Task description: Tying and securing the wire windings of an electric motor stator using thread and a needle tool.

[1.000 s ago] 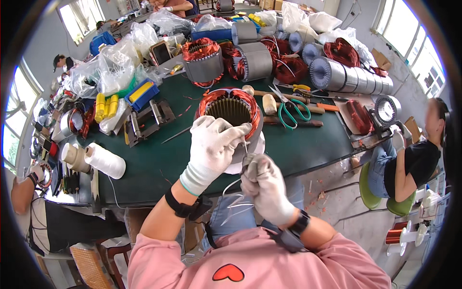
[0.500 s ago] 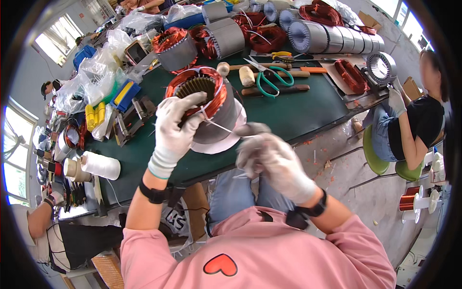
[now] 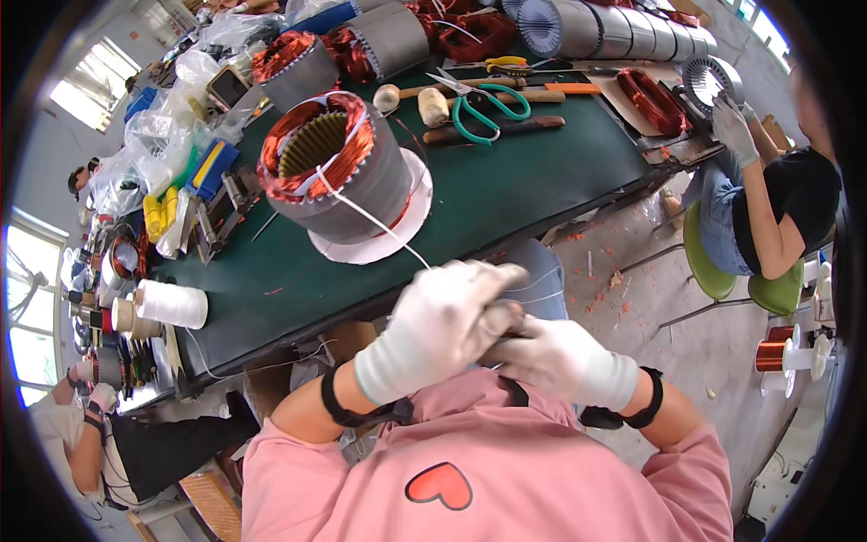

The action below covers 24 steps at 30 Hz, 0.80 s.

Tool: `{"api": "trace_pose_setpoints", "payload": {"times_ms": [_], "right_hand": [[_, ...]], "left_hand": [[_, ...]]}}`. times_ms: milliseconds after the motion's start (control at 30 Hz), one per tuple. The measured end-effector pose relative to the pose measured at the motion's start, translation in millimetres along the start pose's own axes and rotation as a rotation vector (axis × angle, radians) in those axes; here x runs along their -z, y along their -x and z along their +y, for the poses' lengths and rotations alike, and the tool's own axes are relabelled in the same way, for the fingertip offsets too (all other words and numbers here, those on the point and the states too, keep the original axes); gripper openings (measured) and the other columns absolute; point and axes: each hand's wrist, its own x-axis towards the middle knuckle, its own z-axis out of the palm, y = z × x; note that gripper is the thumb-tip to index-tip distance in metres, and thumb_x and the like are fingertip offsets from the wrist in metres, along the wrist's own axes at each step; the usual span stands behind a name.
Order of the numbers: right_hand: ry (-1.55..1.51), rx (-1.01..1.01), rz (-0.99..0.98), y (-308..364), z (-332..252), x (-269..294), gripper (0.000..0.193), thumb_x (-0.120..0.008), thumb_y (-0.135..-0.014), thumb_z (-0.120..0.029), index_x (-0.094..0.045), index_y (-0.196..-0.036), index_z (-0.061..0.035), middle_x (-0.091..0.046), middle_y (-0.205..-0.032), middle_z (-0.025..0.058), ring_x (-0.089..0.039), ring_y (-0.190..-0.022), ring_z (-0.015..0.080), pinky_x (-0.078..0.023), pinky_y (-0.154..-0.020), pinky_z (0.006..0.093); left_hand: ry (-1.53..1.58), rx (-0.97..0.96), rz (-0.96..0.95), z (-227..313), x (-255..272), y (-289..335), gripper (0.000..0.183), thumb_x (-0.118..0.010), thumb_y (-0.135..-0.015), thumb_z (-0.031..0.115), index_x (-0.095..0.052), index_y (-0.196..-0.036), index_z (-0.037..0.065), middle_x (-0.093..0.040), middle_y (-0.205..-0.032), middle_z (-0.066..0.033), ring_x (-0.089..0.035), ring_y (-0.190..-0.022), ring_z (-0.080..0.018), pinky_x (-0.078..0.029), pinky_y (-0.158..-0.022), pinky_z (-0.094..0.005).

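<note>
A motor stator with a grey metal body and red copper windings stands upright on a round white pad. A white cord is looped over the winding's near edge and stretches toward me. My left hand, in a white glove, is closed where the cord reaches it, beside the table's front edge. My gloved right hand meets it there, fingers curled and pressed against the left; a thin stretch of cord shows beyond them. The exact grip between the fingertips is hidden and partly blurred.
Green-handled scissors, wooden mallets and pliers lie behind the stator. White thread spools stand at the left. More stators fill the back. A co-worker sits at the right, handling another stator.
My left hand has left the stator's rim and come down toward me to join my right hand. The cord now runs longer toward me. The view has shifted.
</note>
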Motion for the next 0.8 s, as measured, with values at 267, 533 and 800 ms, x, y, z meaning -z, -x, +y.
{"api": "trace_pose_setpoints", "payload": {"times_ms": [267, 533, 800], "right_hand": [[0.070, 0.281, -0.186, -29.2, 17.2, -54.9, 0.025, -0.066, -0.082, -0.012, -0.073, -0.106, -0.0180, -0.069, -0.091, 0.0095, -0.070, -0.077, 0.0276, -0.059, -0.066, 0.0407], [-0.516, -0.385, -0.298, -58.6, 33.5, -39.2, 0.034, -0.051, -0.096, -0.002, -0.060, -0.129, -0.0007, -0.064, -0.090, 0.0171, -0.067, -0.084, 0.0259, -0.056, -0.076, 0.0349], [-0.914, -0.557, 0.057, -134.1, 13.3, -6.1, 0.035, -0.043, -0.106, -0.025, -0.062, -0.125, -0.0019, -0.055, -0.065, 0.0013, -0.050, -0.044, 0.0059, -0.042, -0.041, 0.0216]], "left_hand": [[0.078, 0.476, -0.343, 9.7, 11.7, 30.8, 0.035, -0.052, -0.103, 0.032, -0.065, -0.120, 0.004, -0.070, -0.105, -0.0221, -0.070, -0.093, -0.0377, -0.056, -0.079, -0.0416], [-0.189, 0.107, 0.441, -23.1, 94.5, 32.5, 0.020, -0.063, -0.091, 0.009, -0.070, -0.108, 0.001, -0.070, -0.094, -0.0144, -0.066, -0.084, -0.0309, -0.053, -0.080, -0.0374], [-0.198, 0.246, 0.250, -72.8, 155.7, -20.7, 0.022, -0.056, -0.097, 0.012, -0.068, -0.105, -0.005, -0.069, -0.090, -0.0193, -0.069, -0.081, -0.0277, -0.053, -0.077, -0.0345]]}}
